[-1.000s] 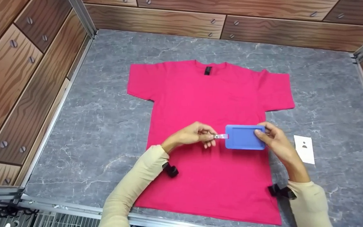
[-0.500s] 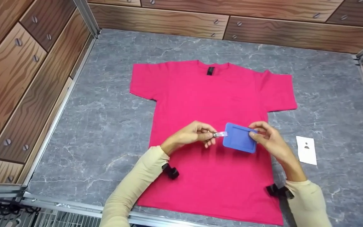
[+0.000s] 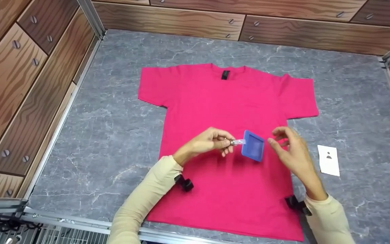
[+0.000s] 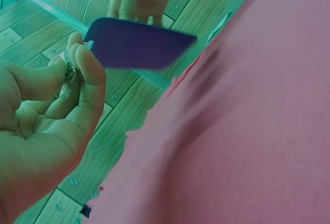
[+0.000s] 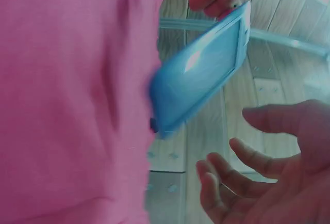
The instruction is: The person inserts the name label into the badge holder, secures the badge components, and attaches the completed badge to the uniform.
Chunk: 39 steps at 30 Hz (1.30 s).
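A blue badge holder (image 3: 253,146) hangs above a pink T-shirt (image 3: 215,108), tilted away on its clear strap. My left hand (image 3: 212,141) pinches the metal clip at the strap's end between thumb and fingers. In the left wrist view the clip (image 4: 69,72) sits at the fingertips, and the holder (image 4: 136,46) shows its plain side. My right hand (image 3: 291,152) is off the holder's right edge, thumb and fingers apart and lightly bent. The right wrist view shows a gap between that hand (image 5: 268,167) and the blurred holder (image 5: 201,69).
On the grey tabletop (image 3: 107,128), right of the shirt, lies a white card (image 3: 328,160) with a small dark person symbol. Wood-patterned walls (image 3: 168,20) stand at the back and sides. A metal rail (image 3: 69,222) runs along the front edge.
My right hand has let go of the badge holder and drawn slightly away. The holder has swung down and turned on its strap. My left hand keeps its pinch on the clip.
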Each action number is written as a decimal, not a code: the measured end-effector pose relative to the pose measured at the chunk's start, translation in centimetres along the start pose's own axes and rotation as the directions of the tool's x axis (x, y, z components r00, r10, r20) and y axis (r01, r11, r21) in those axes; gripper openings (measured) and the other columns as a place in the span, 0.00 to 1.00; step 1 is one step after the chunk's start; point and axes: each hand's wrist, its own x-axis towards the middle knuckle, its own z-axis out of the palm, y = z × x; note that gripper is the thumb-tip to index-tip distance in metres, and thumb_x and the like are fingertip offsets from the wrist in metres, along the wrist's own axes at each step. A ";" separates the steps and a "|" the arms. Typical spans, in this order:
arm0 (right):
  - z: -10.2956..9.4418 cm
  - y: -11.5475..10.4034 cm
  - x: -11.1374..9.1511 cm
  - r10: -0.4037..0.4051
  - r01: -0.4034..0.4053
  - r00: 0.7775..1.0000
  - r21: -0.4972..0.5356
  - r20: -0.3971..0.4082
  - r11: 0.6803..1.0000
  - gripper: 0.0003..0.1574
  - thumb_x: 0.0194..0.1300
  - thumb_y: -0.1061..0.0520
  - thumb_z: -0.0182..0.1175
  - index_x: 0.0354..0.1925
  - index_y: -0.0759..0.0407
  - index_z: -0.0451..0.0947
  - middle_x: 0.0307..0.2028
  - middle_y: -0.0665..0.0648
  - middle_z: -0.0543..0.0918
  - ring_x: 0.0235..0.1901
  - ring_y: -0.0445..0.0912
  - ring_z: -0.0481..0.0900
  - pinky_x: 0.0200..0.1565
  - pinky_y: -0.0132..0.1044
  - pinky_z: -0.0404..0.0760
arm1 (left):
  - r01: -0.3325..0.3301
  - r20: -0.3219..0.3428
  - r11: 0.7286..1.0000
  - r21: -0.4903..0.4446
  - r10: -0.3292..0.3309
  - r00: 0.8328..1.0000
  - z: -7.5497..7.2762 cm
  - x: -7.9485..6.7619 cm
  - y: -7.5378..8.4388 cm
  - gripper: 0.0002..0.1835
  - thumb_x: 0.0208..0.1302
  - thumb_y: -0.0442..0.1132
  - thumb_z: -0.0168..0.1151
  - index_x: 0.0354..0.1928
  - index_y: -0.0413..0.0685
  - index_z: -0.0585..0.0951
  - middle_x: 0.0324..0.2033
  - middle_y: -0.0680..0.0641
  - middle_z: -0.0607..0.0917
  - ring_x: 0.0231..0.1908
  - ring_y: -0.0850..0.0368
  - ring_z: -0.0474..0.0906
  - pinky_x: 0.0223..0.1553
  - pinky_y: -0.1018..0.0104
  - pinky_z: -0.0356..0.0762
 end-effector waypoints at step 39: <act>6.4 -4.2 -0.6 -0.346 0.318 0.938 -0.389 -0.002 0.865 0.14 0.69 0.61 0.49 0.25 0.61 0.64 0.14 0.52 0.64 0.11 0.50 0.66 0.12 0.43 0.70 | -0.164 0.065 0.986 0.041 0.161 0.985 1.7 0.5 -0.4 0.13 0.72 0.25 0.41 0.50 0.17 0.67 0.44 0.46 0.76 0.48 0.62 0.74 0.62 0.35 0.65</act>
